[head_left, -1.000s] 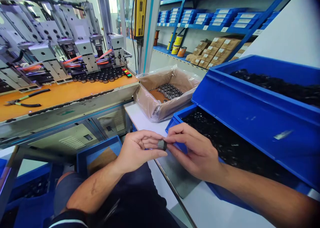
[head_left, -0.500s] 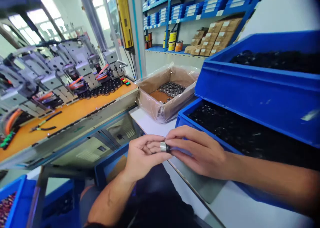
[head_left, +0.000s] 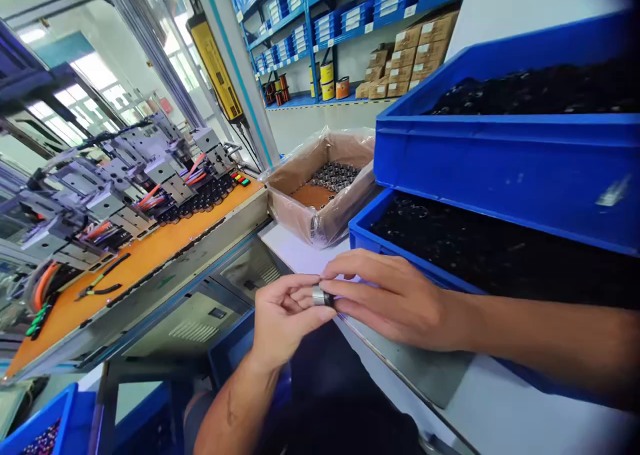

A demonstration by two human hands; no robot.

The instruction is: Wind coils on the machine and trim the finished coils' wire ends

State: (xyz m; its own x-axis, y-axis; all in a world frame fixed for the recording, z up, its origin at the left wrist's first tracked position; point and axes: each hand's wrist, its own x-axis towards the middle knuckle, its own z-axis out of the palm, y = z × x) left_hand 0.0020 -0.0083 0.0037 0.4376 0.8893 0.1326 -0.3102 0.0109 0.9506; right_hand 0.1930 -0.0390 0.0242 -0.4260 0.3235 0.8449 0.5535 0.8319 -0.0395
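Note:
A small silver metal ring with a black part at its right end (head_left: 320,296) is held up between my two hands, above the front edge of the white table. My left hand (head_left: 285,312) grips its silver side between thumb and fingers. From the right, the fingertips of my right hand (head_left: 395,298) close on the black end and partly cover it. Right behind that hand stands a blue bin (head_left: 363,238) filled with small black parts.
A second blue bin (head_left: 500,165) of black parts is stacked over the first. Farther back, a plastic-lined cardboard box (head_left: 295,212) holds several metal rings. On the left, an orange-topped machine bench (head_left: 165,255) carries pliers (head_left: 105,282). A grey mat (head_left: 435,372) lies below my right hand.
The view has turned and tilted a little, so the surroundings sit differently in it. Both hands keep their hold on the small ring, with hardly any change in the fingers.

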